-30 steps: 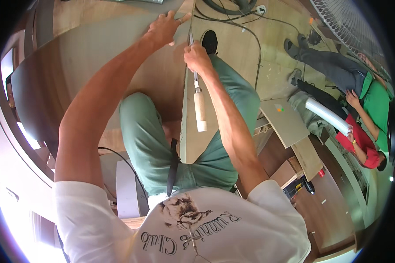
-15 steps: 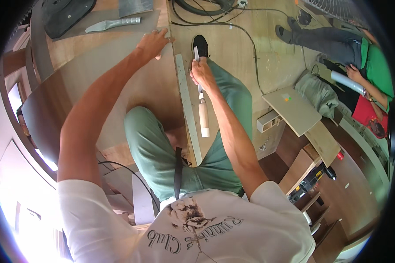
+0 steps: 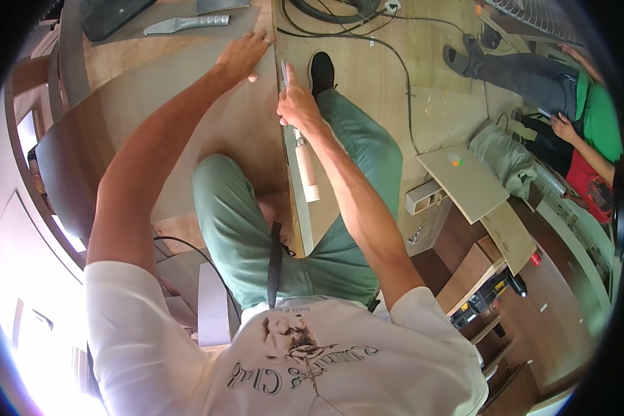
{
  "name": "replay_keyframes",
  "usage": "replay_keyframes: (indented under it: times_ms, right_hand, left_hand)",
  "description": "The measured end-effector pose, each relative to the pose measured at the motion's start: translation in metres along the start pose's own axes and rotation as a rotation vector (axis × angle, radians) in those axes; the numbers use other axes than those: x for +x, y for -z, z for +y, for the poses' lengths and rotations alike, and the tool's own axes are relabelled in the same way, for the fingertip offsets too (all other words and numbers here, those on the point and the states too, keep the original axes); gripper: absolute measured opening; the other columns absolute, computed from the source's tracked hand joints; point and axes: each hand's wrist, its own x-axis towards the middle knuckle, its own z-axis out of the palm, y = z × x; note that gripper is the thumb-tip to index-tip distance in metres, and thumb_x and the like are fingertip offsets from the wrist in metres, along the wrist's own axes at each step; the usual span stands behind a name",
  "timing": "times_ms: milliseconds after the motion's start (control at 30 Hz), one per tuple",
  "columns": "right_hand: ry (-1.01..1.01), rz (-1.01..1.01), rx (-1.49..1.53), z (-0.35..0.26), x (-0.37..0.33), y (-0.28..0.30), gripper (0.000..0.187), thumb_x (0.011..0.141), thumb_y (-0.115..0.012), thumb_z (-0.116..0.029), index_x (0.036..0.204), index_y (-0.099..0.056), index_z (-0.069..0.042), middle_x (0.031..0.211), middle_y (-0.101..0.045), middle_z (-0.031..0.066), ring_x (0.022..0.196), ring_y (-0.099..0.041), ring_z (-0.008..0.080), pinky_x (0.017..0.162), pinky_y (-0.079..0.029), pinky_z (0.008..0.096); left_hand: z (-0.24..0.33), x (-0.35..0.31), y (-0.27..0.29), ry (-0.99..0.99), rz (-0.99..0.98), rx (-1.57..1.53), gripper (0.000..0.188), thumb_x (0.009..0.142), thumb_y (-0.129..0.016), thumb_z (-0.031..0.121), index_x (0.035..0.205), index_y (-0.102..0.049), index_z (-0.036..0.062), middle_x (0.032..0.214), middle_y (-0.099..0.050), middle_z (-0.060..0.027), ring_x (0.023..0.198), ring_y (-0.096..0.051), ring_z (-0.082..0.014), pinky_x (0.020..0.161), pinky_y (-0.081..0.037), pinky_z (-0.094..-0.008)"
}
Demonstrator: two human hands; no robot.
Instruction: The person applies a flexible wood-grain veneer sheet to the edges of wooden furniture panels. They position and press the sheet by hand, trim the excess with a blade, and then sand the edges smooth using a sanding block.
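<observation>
My right hand (image 3: 298, 105) is closed around the metal blade of a file (image 3: 305, 170). Its pale wooden handle hangs free below my fist, toward me, and its narrow grey tip shows beyond my fingers. The blade lies close along the edge of a wide wooden panel (image 3: 180, 104); whether it touches is hard to see. My left hand (image 3: 244, 55) rests on the panel near that same edge, fingers stretched out and thumb apart, holding nothing. Farther off on the panel lies a silver-grey hand tool (image 3: 187, 25) with a flat blade.
A dark curved object (image 3: 111, 15) lies at the far left. Black cables (image 3: 402, 76) run over the wooden floor. On the right are a small board (image 3: 462, 182), a yellow-black power tool (image 3: 489, 297), and a person in green (image 3: 598, 121) beside another in red.
My right hand has moved left with the file, up to the panel's edge. My left hand has shifted slightly. At right, the silver cylinder by the people has moved lower.
</observation>
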Motion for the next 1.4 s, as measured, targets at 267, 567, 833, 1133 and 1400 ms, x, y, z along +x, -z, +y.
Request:
replay_keyframes:
  times_ms: [267,567,833,1133,1400]
  right_hand:
    - [-0.163,-0.098,0.189,-0.053,-0.003,0.006,0.065,0.098,-0.050,-0.007,0.159,-0.029,-0.006,0.090,-0.070,0.0126,0.066,-0.068,0.0185,0.054,-0.056,0.0331]
    - [0.096,0.062,0.033,-0.036,0.009,-0.003,0.062,0.096,-0.049,-0.006,0.156,-0.032,-0.002,0.107,-0.073,0.0242,0.077,-0.075,0.0328,0.066,-0.061,0.0429]
    - [0.108,0.060,-0.135,-0.042,0.011,0.009,0.063,0.093,-0.050,-0.005,0.154,-0.033,0.000,0.099,-0.071,0.0285,0.082,-0.073,0.0416,0.069,-0.059,0.0481]
    - [0.080,0.114,-0.091,-0.050,0.004,0.001,0.057,0.099,-0.045,-0.013,0.154,-0.033,-0.001,0.096,-0.070,0.0312,0.091,-0.071,0.0456,0.079,-0.056,0.0513]
    - [0.158,0.112,0.001,-0.046,-0.001,0.003,0.064,0.096,-0.051,-0.009,0.153,-0.027,0.008,0.089,-0.070,0.0308,0.087,-0.069,0.0485,0.078,-0.055,0.0549]
  left_hand:
    - [0.014,-0.043,-0.028,0.204,0.044,0.084,0.116,0.059,-0.097,0.030,0.155,-0.035,0.0129,0.144,-0.045,-0.0044,0.138,-0.043,-0.0269,0.103,-0.051,-0.0452]
    - [0.017,-0.045,-0.035,0.206,0.098,0.059,0.122,0.060,-0.097,0.032,0.160,-0.028,0.0129,0.150,-0.040,-0.0042,0.141,-0.038,-0.0285,0.112,-0.041,-0.0484]
    - [0.017,-0.036,-0.027,0.231,0.065,0.060,0.122,0.060,-0.096,0.024,0.160,-0.028,0.0127,0.152,-0.038,-0.0038,0.143,-0.037,-0.0291,0.112,-0.042,-0.0472]
    - [0.031,-0.034,-0.018,0.249,-0.009,0.110,0.120,0.060,-0.096,0.026,0.160,-0.030,0.0127,0.152,-0.039,-0.0031,0.143,-0.037,-0.0288,0.111,-0.042,-0.0468]
    - [0.026,-0.033,-0.017,0.243,0.005,0.095,0.121,0.061,-0.096,0.029,0.161,-0.028,0.0138,0.152,-0.039,-0.0034,0.142,-0.037,-0.0290,0.111,-0.042,-0.0475]
